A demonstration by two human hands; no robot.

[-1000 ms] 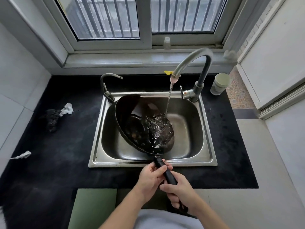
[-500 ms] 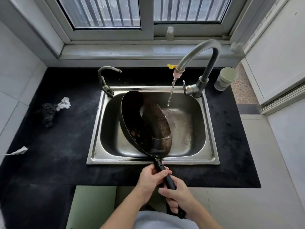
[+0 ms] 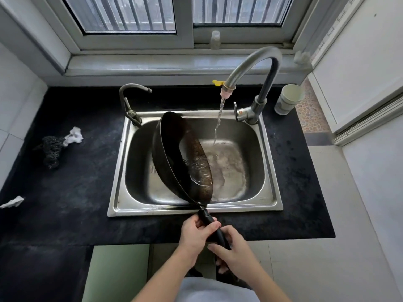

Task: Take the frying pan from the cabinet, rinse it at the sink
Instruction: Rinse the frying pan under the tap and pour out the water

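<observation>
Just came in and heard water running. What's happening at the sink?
A person is rinsing a frying pan. Both hands, the left hand ahead of the right hand, grip its handle. The pan is tipped steeply on edge inside the sink. The tap is running, but the stream falls into the basin beside the pan, not onto it.

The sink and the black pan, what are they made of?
The sink looks like stainless steel: silvery grey, brushed, with soft reflections. The frying pan seems to be dark metal, perhaps coated; it is black and glossy where wet, with brownish marks inside. Its handle, gripped by both hands, looks like matte black plastic, though that is hard to tell.
</observation>
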